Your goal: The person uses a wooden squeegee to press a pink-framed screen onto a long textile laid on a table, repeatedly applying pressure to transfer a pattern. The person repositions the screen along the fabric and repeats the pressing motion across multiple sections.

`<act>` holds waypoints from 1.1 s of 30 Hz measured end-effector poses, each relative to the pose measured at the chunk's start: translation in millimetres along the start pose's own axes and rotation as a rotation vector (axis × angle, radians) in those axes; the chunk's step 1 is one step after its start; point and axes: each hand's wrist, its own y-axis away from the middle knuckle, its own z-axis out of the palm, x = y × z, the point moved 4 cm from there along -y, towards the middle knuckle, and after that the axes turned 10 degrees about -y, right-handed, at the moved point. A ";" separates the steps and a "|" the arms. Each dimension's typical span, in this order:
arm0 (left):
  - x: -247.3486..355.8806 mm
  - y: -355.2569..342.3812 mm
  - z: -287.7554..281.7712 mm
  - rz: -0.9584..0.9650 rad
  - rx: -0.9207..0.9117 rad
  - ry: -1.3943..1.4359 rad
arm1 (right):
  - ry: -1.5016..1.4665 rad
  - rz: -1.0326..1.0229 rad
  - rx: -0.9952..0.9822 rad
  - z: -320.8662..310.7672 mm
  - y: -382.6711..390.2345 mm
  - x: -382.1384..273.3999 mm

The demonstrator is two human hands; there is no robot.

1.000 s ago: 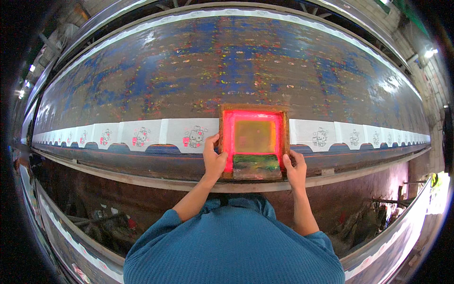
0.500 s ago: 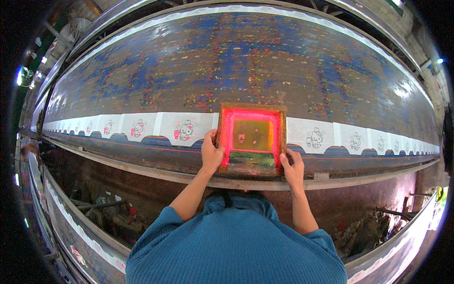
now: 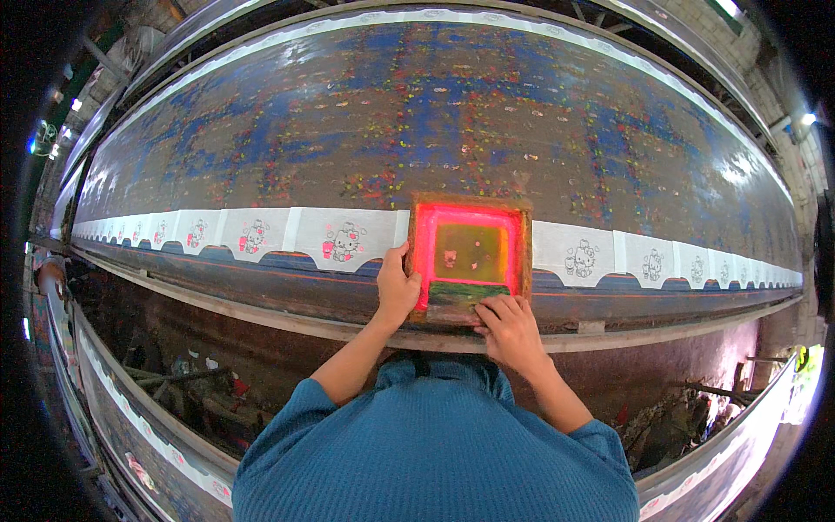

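A screen printing frame (image 3: 526, 252) with wooden sides lies over the strip of white fabric pieces. Bright pink ink lines its inside walls, around a yellow-green mesh window (image 3: 470, 250). My left hand (image 3: 399, 287) is closed on the frame's left side, thumb toward its inner edge. A paint-stained squeegee (image 3: 452, 297) rests inside along the near end of the frame. My right hand (image 3: 507, 326) has its fingers curled over the right part of that squeegee. The fabric piece under the frame is hidden.
White fabric pieces (image 3: 335, 235) left of the frame carry a cartoon outline with pink patches; those on the right (image 3: 581, 252) show outlines only. Beyond them spreads a long ink-spotted table (image 3: 435, 130). A rail (image 3: 591, 328) runs along its near edge. Another printing table (image 3: 152, 435) stands behind at lower left.
My right hand has left the frame's right side and moved left onto the squeegee. My left hand keeps its hold on the frame, which still lies over the fabric.
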 end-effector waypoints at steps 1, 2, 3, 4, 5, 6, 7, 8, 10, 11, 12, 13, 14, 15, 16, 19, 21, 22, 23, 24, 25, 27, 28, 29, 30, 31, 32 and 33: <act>0.6 -0.3 -0.7 0.010 -0.001 0.007 | 0.004 0.017 0.022 0.9 -5.6 1.2; 1.2 -0.7 -1.5 0.019 0.005 0.022 | -0.001 0.032 0.053 1.7 -10.9 3.4; 1.0 -0.7 -1.8 0.012 0.003 0.023 | 0.043 0.036 0.043 4.9 -16.9 5.9; 0.8 -0.6 -2.3 0.005 0.006 0.031 | 0.077 0.040 0.043 7.4 -22.5 8.7; 0.4 -1.2 -2.8 0.005 0.018 0.051 | 0.113 0.046 0.046 8.5 -25.9 11.0; -0.7 -1.6 -1.9 -0.010 -0.004 0.059 | 0.112 0.046 0.047 8.0 -26.5 12.7; -2.0 -1.6 -1.7 -0.021 -0.015 0.076 | 0.111 0.045 0.048 6.9 -26.1 13.9; -4.0 -1.6 -1.3 -0.048 -0.024 0.105 | 0.107 0.042 0.048 6.2 -25.0 14.5; -4.7 -2.6 -1.1 -0.024 -0.013 0.089 | 0.067 0.039 0.022 4.3 -16.6 13.2; -5.5 -2.8 -0.9 -0.027 -0.009 0.094 | 0.046 0.037 0.009 4.8 -12.0 12.0; -5.7 -2.8 -0.7 -0.016 -0.008 0.097 | 0.069 0.017 0.034 6.9 -10.4 10.2; -5.9 -3.5 -0.4 -0.010 -0.006 0.108 | 0.094 -0.005 0.062 9.6 -10.8 9.8; -6.7 -3.6 -0.4 -0.017 -0.007 0.123 | 0.116 -0.027 0.088 12.3 -11.7 9.6; -6.5 -3.5 -0.2 -0.010 -0.011 0.122 | 0.129 -0.020 0.089 14.7 -14.4 12.7; -6.7 -3.0 0.0 -0.016 -0.016 0.125 | 0.140 -0.015 0.088 16.0 -20.1 18.5; -5.2 -2.5 -1.5 0.018 -0.004 0.091 | 0.179 -0.039 0.150 15.1 -50.1 38.3; -3.3 -3.1 -2.0 0.044 0.008 0.079 | 0.195 -0.033 0.160 11.6 -78.2 55.6; -2.6 -3.4 -2.2 0.049 0.009 0.084 | 0.194 -0.013 0.139 9.4 -92.0 64.9; -2.5 -3.5 -2.4 0.040 0.007 0.095 | 0.188 0.036 0.090 8.0 -103.2 73.8; -2.2 -2.9 -2.2 0.030 0.000 0.093 | 0.167 0.000 0.146 2.3 -111.6 78.0; -2.4 -2.3 -1.8 0.006 -0.011 0.098 | 0.141 -0.007 0.174 -2.7 -119.6 83.3; -3.0 -2.4 -1.7 -0.007 -0.012 0.093 | 0.128 -0.028 0.219 -6.8 -130.5 89.6; -2.8 -2.4 -1.6 0.005 -0.004 0.084 | 0.123 0.015 0.175 -3.9 -132.2 92.1; -2.8 -2.3 -1.7 0.016 0.006 0.080 | 0.116 0.029 0.161 -1.4 -130.3 91.3; -3.0 -2.4 -1.3 0.024 0.002 0.084 | 0.110 0.041 0.148 0.7 -128.1 90.4; -3.1 -3.2 -0.8 0.030 0.005 0.094 | 0.134 0.061 0.114 2.8 -123.2 89.0; -3.7 -2.5 -0.3 0.017 -0.001 0.106 | 0.156 0.082 0.078 6.3 -110.1 83.2; -3.6 -1.5 -0.8 0.014 0.000 0.111 | 0.171 0.124 0.029 10.5 -94.8 75.8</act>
